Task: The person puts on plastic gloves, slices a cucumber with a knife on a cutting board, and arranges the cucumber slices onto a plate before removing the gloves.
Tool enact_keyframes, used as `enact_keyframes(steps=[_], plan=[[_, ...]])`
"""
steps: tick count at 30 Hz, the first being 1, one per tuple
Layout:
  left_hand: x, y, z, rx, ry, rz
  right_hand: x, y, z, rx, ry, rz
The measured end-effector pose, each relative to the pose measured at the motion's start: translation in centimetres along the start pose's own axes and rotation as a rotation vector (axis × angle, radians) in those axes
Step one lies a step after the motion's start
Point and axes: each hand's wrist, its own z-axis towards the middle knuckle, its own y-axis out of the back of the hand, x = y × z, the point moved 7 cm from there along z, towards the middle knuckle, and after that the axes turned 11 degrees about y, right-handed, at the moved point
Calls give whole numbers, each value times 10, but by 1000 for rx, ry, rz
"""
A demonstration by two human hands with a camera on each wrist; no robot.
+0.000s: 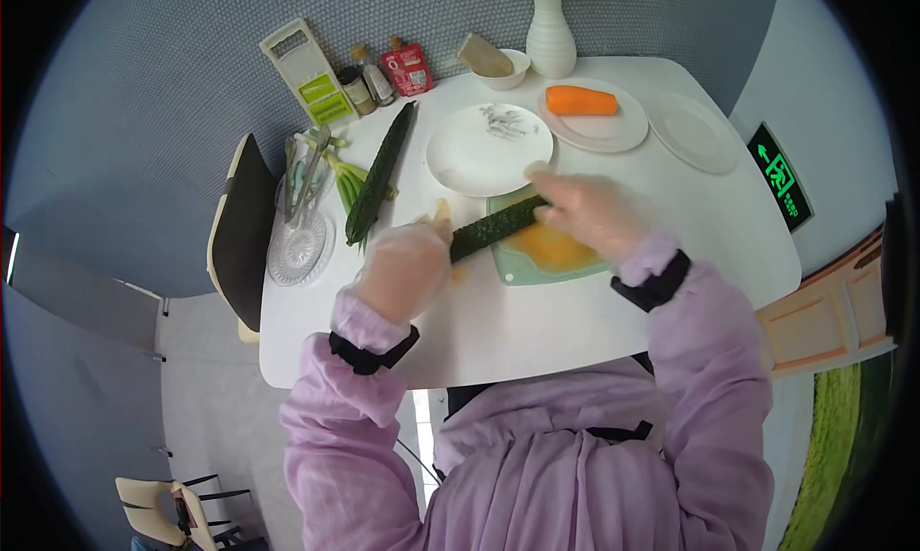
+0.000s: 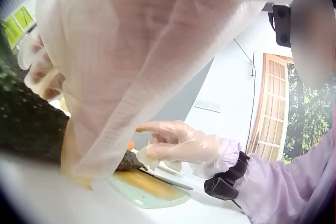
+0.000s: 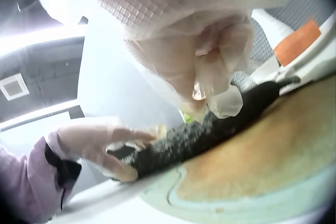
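In the head view, a dark green, bumpy cucumber (image 1: 494, 230) lies slantwise over a pale green cutting board (image 1: 522, 275) with an orange-brown patch. My left hand (image 1: 407, 268), in a clear plastic glove, grips its left end. At the other end is my gloved right hand (image 1: 594, 214), its fingers bent around the cucumber. The right wrist view shows the cucumber (image 3: 184, 142) along the board (image 3: 215, 211), its thin stem end sticking out past the right hand's fingers (image 3: 226, 100). Part of the left hand's grip is hidden behind its glove in the left wrist view.
Another cucumber (image 1: 381, 172) lies left, beside spring onions (image 1: 350, 182) and glass dishes (image 1: 299, 252). Behind are a white plate (image 1: 460, 158), a carrot (image 1: 581, 101) on a plate, an oval plate (image 1: 695, 134), a bowl (image 1: 513, 77), a vase (image 1: 552, 34), seasoning bottles (image 1: 379, 80) and a grater (image 1: 311, 77).
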Motion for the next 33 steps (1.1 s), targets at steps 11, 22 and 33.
enact_keyframes(steps=[11,22,33], plan=[[-42,-35,47,155,155,-263,-57,32,-64,253,-286,-384],[-34,-46,57,195,229,-305,-61,11,-66,238,-205,-538],[-47,-47,63,251,213,-396,-67,32,-89,272,-542,-325]])
